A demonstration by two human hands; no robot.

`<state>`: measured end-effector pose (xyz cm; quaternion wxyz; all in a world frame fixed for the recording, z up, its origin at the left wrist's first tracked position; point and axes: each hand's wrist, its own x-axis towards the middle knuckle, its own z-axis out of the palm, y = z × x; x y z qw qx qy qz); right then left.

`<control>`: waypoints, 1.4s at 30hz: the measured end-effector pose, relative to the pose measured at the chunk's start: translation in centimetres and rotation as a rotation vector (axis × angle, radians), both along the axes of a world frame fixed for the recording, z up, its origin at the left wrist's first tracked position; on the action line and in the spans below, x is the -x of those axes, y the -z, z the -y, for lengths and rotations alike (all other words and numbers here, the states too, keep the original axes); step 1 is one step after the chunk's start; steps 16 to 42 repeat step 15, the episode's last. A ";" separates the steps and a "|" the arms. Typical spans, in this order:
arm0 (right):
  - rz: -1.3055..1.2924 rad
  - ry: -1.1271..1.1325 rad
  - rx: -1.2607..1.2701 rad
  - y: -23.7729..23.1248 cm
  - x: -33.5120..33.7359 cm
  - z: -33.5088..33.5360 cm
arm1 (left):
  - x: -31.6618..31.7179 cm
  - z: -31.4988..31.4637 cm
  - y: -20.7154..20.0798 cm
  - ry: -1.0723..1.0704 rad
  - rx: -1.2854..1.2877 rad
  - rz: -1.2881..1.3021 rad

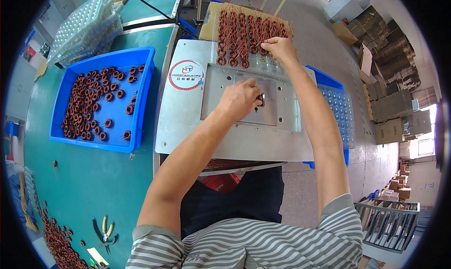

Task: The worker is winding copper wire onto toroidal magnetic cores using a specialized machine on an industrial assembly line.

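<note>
My left hand (238, 100) is over the middle of a flat metal machine top (181, 123), fingers curled together. Its fingertips close on a small reddish-brown wire-wound ring coil (260, 100) at the opening in the centre plate (268, 116); the fingers partly cover the coil. Farther off and to the right, my right hand (281, 50) pinches at the near end of a row in a clear plastic tray (277, 68). A ring coil (263, 52) shows right at those fingertips. Rows of similar coils (242, 39), wire ends sticking up, fill much of that tray.
On the green bench at left, a blue bin (134, 140) holds many loose coils, and stacked clear trays (84, 29) stand behind it. Pliers (105, 231) lie near a heap of coils (61, 245). Another clear tray (336, 109) sits in a blue bin (324, 76) right of the machine.
</note>
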<state>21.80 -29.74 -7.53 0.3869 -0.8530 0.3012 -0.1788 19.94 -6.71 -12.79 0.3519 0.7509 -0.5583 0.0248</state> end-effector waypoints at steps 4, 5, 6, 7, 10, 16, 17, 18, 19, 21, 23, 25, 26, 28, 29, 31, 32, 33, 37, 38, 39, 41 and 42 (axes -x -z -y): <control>-0.079 -0.005 0.035 -0.3 -0.3 -1.4 | -0.6 -0.5 0.3 -0.011 -0.066 0.004; -0.076 -0.005 0.040 0.3 -0.3 -0.6 | -0.5 -0.4 0.2 -0.018 -0.051 -0.007; 0.049 -0.027 0.113 1.2 -0.2 0.0 | -0.6 -0.6 0.1 -0.030 -0.038 -0.018; 0.176 -0.061 0.176 2.0 -0.4 0.5 | -0.7 -0.6 0.3 -0.047 -0.045 -0.015; 0.278 -0.041 -0.098 1.0 1.6 -0.4 | -1.8 -1.7 0.1 -0.023 0.286 -0.324; 0.323 -0.167 -0.319 0.2 8.2 -0.7 | -3.7 -4.6 -2.9 0.038 1.033 -1.408; 0.323 -0.167 -0.319 0.2 8.2 -0.7 | -3.7 -4.6 -2.9 0.038 1.033 -1.408; 0.323 -0.167 -0.319 0.2 8.2 -0.7 | -3.7 -4.6 -2.9 0.038 1.033 -1.408; 0.323 -0.167 -0.319 0.2 8.2 -0.7 | -3.7 -4.6 -2.9 0.038 1.033 -1.408; 0.323 -0.167 -0.319 0.2 8.2 -0.7 | -3.7 -4.6 -2.9 0.038 1.033 -1.408; 0.323 -0.167 -0.319 0.2 8.2 -0.7 | -3.7 -4.6 -2.9 0.038 1.033 -1.408; 0.323 -0.167 -0.319 0.2 8.2 -0.7 | -3.7 -4.6 -2.9 0.038 1.033 -1.408; 0.323 -0.167 -0.319 0.2 8.2 -0.7 | -3.7 -4.6 -2.9 0.038 1.033 -1.408; 0.323 -0.167 -0.319 0.2 8.2 -0.7 | -3.7 -4.6 -2.9 0.038 1.033 -1.408; 0.323 -0.167 -0.319 0.2 8.2 -0.7 | -3.7 -4.6 -2.9 0.038 1.033 -1.408; 0.323 -0.167 -0.319 0.2 8.2 -0.7 | -3.7 -4.6 -2.9 0.038 1.033 -1.408; 0.323 -0.167 -0.319 0.2 8.2 -0.7 | -3.7 -4.6 -2.9 0.038 1.033 -1.408; 0.323 -0.167 -0.319 0.2 8.2 -0.7 | -3.7 -4.6 -2.9 0.038 1.033 -1.408; 0.323 -0.167 -0.319 0.2 8.2 -0.7 | -3.7 -4.6 -2.9 0.038 1.033 -1.408; 0.323 -0.167 -0.319 0.2 8.2 -0.7 | -3.7 -4.6 -2.9 0.038 1.033 -1.408; 0.323 -0.167 -0.319 0.2 8.2 -0.7 | -3.7 -4.6 -2.9 0.038 1.033 -1.408; 0.323 -0.167 -0.319 0.2 8.2 -0.7 | -3.7 -4.6 -2.9 0.038 1.033 -1.408; 0.323 -0.167 -0.319 0.2 8.2 -0.7 | -3.7 -4.6 -2.9 0.038 1.033 -1.408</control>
